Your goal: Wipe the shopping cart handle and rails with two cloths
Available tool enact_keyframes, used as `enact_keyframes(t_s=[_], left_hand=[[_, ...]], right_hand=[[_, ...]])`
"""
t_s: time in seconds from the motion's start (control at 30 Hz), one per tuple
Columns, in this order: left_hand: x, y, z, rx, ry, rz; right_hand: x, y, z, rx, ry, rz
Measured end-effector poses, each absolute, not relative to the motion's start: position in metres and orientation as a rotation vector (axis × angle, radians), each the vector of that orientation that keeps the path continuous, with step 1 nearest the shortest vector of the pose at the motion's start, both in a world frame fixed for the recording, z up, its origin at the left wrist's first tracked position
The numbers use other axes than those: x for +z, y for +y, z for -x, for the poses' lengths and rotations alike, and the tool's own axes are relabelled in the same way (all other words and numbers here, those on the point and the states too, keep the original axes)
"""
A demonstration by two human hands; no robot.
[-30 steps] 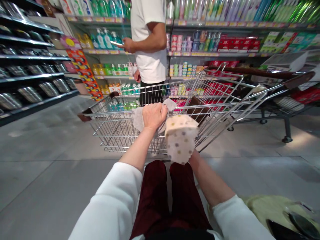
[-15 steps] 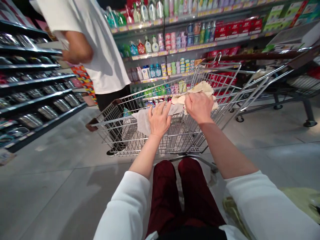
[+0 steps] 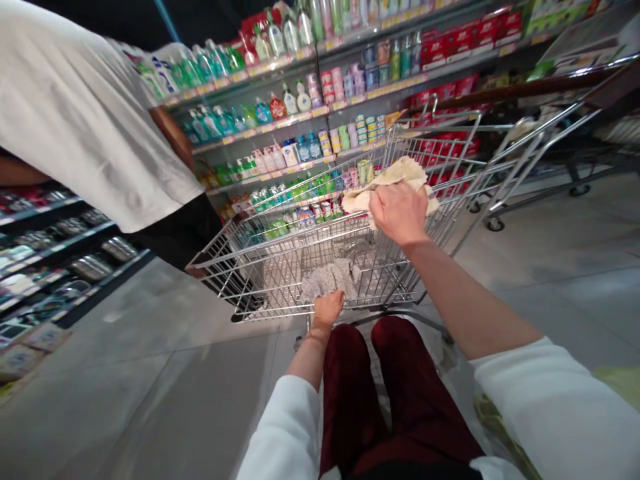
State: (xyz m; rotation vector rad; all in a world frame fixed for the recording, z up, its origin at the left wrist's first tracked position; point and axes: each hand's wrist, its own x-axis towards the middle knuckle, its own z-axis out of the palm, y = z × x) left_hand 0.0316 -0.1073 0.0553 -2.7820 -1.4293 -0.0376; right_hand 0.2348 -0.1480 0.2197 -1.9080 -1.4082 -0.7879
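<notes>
Both grips are closed on cloths. The right grip (image 3: 399, 213) clamps a crumpled cream cloth (image 3: 393, 175) over the top rail on the right side of a wire shopping cart (image 3: 280, 237), with folds bunching up beyond the knuckles. The left grip (image 3: 329, 308) sits low at the cart's near wall, its fingers hidden in a speckled grey cloth (image 3: 326, 280) that lies just inside the wires.

Past the cart, a person in a white T-shirt (image 3: 85, 120) and black trousers (image 3: 175, 233) stands close beside its far left corner, partly cut off by the edge of the view. Shelves (image 3: 260, 127) of bottled liquids and boxed goods run behind the cart, and a dark rack (image 3: 75, 267) of shiny metal pots stands at the left. A second cart (image 3: 540, 133) stands off to the right on the grey tiled floor (image 3: 150, 333). White sleeves (image 3: 545, 400) and dark red trousers (image 3: 395, 393) fill the bottom of the view.
</notes>
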Motion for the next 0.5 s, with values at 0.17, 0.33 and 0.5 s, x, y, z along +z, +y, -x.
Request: enact_keyframes(t_s=[0.17,0.33,0.5], left_hand=[[0.080,-0.112,-0.025,-0.191,-1.464,2.666],[0.144,-0.095,-0.028,-0.796,-1.431,2.339],[0.125,-0.072,-0.030,-0.792,-1.414,2.292]], right_hand=[[0.220,-0.148,-0.234,-0.776,-1.399,1.920],[0.219,-0.149,-0.233,-0.756,-1.395,1.921],[0.216,-0.148,-0.235,-0.765,-1.403,1.921]])
